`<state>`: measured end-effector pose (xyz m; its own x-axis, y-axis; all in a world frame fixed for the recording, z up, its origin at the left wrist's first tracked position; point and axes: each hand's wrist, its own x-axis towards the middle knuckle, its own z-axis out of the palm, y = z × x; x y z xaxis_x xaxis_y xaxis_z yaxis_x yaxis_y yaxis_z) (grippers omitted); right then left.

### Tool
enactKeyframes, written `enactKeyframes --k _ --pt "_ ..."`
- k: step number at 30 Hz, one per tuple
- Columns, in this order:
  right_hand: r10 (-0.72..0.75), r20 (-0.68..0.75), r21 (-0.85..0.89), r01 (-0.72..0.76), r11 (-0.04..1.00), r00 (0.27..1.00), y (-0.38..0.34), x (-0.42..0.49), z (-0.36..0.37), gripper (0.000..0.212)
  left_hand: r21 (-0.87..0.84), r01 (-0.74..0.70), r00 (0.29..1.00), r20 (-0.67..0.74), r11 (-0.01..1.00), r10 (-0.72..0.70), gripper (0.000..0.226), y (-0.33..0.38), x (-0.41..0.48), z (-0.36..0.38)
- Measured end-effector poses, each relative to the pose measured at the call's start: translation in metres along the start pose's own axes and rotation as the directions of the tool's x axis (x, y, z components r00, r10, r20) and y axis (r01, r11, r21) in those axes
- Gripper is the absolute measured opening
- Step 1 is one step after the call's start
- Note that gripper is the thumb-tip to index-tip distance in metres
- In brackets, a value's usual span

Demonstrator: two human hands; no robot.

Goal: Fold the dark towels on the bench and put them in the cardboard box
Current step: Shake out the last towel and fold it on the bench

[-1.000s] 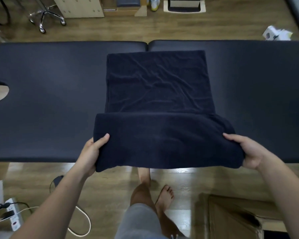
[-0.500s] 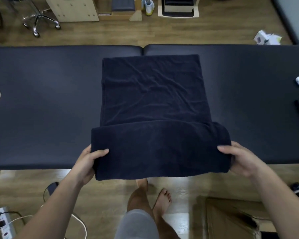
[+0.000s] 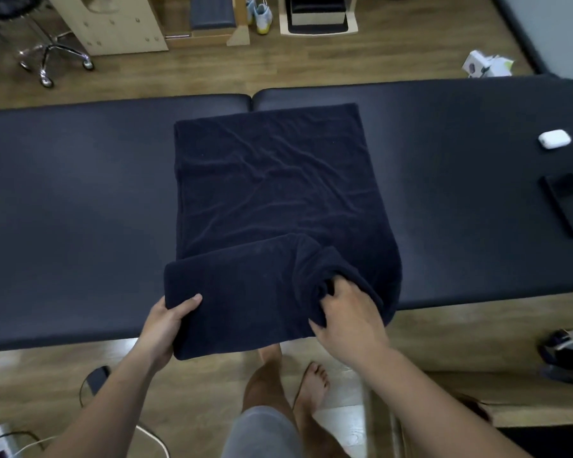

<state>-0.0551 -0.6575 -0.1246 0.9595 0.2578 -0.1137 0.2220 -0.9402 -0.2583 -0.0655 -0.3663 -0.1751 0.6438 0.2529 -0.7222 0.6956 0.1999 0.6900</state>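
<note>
In the head view, a dark navy towel [image 3: 272, 193] lies across the middle of the padded counter [image 3: 80, 209], its long axis running from the far edge to the near edge, so it points straight away from the person and crosses the counter's length. Its far end lies flat, close to the far edge, just at the seam between the two cushions. Its near end is doubled back into a thick fold [image 3: 245, 292] that overhangs the near edge of the counter. The left hand [image 3: 166, 325] pinches the fold's left corner, thumb on top and fingers under the cloth. The right hand [image 3: 344, 319] has its grip closed on a bunch of towel at the right side of the fold, fingers curled into the cloth, which puckers there and rises in a ridge. Toward the right end of the counter lie a small white case [image 3: 554, 139] and, nearer the person, a black phone [image 3: 569, 203], both well apart from the towel. A cardboard box [image 3: 510, 404] stands on the floor past the near edge, at the lower right.
</note>
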Motion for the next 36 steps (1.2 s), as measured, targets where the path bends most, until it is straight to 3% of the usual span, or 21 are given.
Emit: enactKeyframes --k 4,8,12,14,16,18,19,21,23,27,29,33,36 --pt "-0.019 -0.080 -0.121 0.009 0.993 0.997 -0.002 -0.003 -0.005 0.034 -0.003 0.007 1.000 0.006 1.000 -0.007 0.030 -0.001 0.000 0.000" --pt "0.024 -0.152 -0.128 -0.043 0.991 0.988 0.026 -0.009 -0.016 0.033 -0.016 0.010 1.000 0.008 1.000 -0.010 0.029 -0.002 0.001 -0.001" --pt "-0.067 -0.053 -0.121 0.060 0.991 0.996 0.057 -0.007 -0.030 0.043 -0.003 0.010 1.000 0.000 1.000 -0.010 0.032 -0.003 0.001 -0.002" --pt "-0.108 0.049 -0.006 0.108 0.994 0.993 0.063 0.002 -0.034 0.042 -0.002 0.008 1.000 -0.003 1.000 -0.008 0.031 -0.002 0.001 -0.001" --pt "-0.059 0.162 0.278 0.012 0.961 0.985 0.062 0.009 -0.038 0.033 0.001 0.010 1.000 0.009 1.000 -0.010 0.031 -0.001 0.001 -0.002" --pt "0.094 0.216 0.542 -0.199 0.816 0.972 0.066 0.011 -0.045 0.023 0.002 0.014 0.999 0.036 1.000 -0.014 0.032 0.000 0.001 -0.005" --pt "0.200 0.196 0.670 -0.280 0.688 0.960 0.071 0.010 -0.051 0.025 -0.002 0.020 0.998 0.054 1.000 -0.020 0.032 0.000 0.001 -0.006" --pt "0.394 0.155 0.862 -0.319 0.394 0.906 0.093 0.008 -0.058 0.048 -0.022 0.035 0.996 0.084 0.999 -0.033 0.031 0.000 0.001 -0.010" --pt "0.483 0.240 0.897 -0.383 0.220 0.842 0.117 0.007 -0.054 0.067 -0.046 0.048 0.994 0.099 0.998 -0.043 0.032 0.000 0.002 -0.014" --pt "0.320 0.579 0.791 -0.612 0.005 0.750 0.135 0.011 -0.025 0.040 -0.040 0.032 0.993 0.111 0.999 -0.027 0.031 0.005 0.009 -0.014" --pt "0.247 0.672 0.731 -0.679 -0.072 0.698 0.139 0.011 -0.015 0.039 -0.012 0.009 0.994 0.113 1.000 -0.008 0.028 0.010 0.010 -0.012" --pt "0.206 0.695 0.711 -0.701 -0.053 0.689 0.145 0.012 -0.016 0.048 0.044 -0.006 0.993 0.116 0.999 0.000 0.030 0.014 0.008 -0.011" --pt "0.214 0.583 0.812 -0.571 -0.121 0.784 0.149 0.021 -0.031 0.049 0.011 -0.045 0.992 0.117 0.999 0.044 0.029 0.017 0.004 -0.013"
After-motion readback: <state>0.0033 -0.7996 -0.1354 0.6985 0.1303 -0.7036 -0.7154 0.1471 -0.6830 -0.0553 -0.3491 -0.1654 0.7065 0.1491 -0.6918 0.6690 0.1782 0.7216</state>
